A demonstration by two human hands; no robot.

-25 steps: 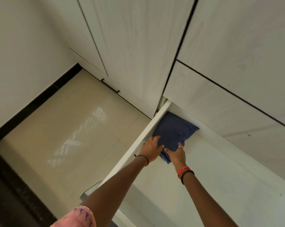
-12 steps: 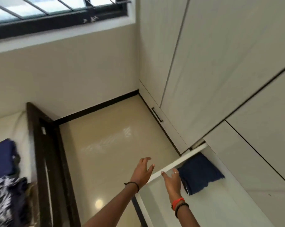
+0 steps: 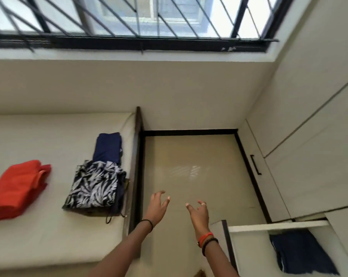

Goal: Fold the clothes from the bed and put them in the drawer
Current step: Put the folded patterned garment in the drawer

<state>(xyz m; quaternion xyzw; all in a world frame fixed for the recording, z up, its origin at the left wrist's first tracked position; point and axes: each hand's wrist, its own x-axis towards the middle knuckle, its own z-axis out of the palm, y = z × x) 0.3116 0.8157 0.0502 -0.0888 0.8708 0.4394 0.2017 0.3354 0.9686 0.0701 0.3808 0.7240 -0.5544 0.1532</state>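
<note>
The white drawer [image 3: 277, 223] stands pulled out at the lower right, with a folded navy garment [image 3: 301, 252] lying inside it. On the bed [image 3: 39, 240] at the left lie a folded red garment [image 3: 17, 188], a folded black-and-white leaf-print garment [image 3: 93, 188] and a folded navy garment [image 3: 109, 146] behind it. My left hand [image 3: 157, 206] and my right hand [image 3: 198, 213] hover over the floor between bed and drawer, fingers spread, holding nothing.
The dark wooden bed frame [image 3: 138, 166] runs between the mattress and the beige tiled floor [image 3: 189, 166]. White wardrobe doors [image 3: 309, 136] with a black handle [image 3: 255, 164] fill the right side. A barred window [image 3: 129, 17] is above the far wall.
Both hands let go of the navy garment in the drawer and pulled back. The view swung left from the drawer to the bed, and the hands now hang over the floor.
</note>
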